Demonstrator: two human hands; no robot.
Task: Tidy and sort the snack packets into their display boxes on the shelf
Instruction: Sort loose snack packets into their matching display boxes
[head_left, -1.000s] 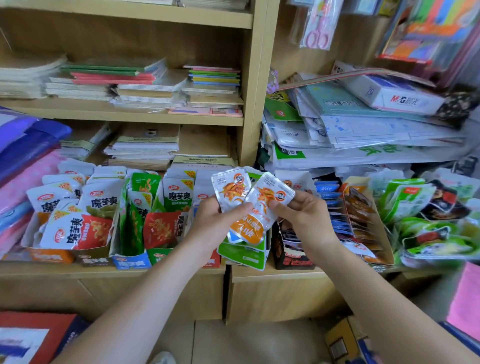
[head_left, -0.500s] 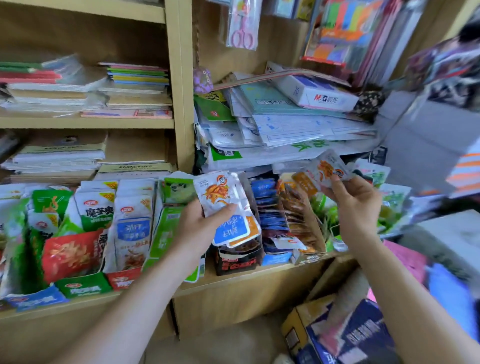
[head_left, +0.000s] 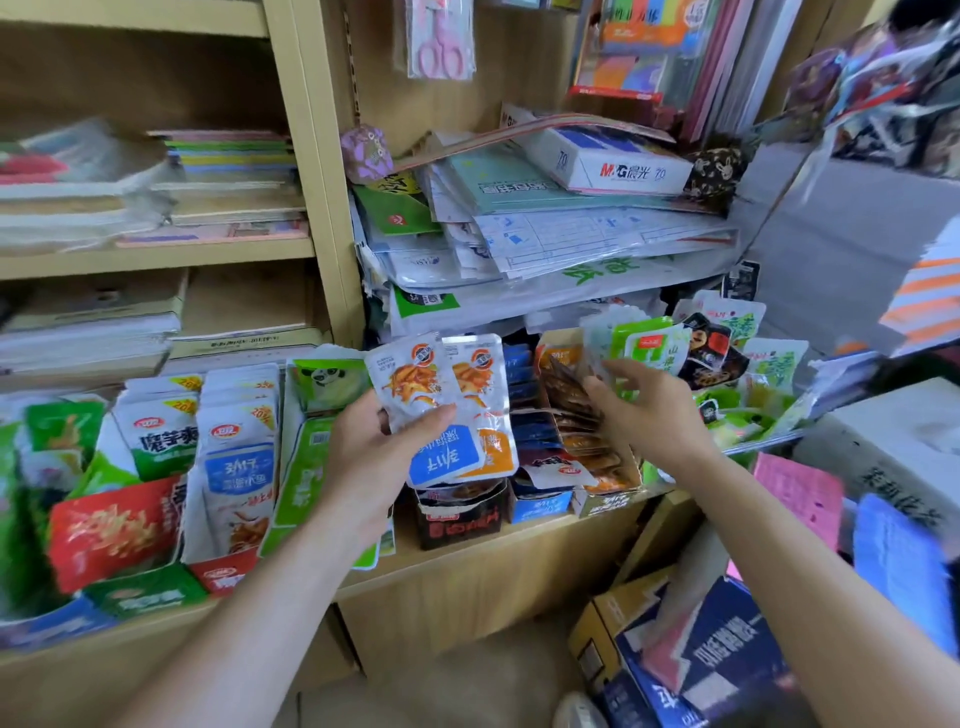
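two packets (head_left: 415, 374) are pinched in the left hand (head_left: 363, 462) above the boxes (head_left: 460, 519); the right hand (head_left: 649, 410) is set among brown packets (head_left: 571, 400), grip unclear. light, slick foil: best pinched mid-body.

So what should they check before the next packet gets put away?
1. Left hand grips the packet stack securely: ok.
2. Front blue-label packet readable: ok.
3. Stack is one type: not ok, an orange-label packet sits behind.
4. Right hand free: cannot tell, its fingers are among packets in the orange box.
5. Room in the blue box: cannot tell.
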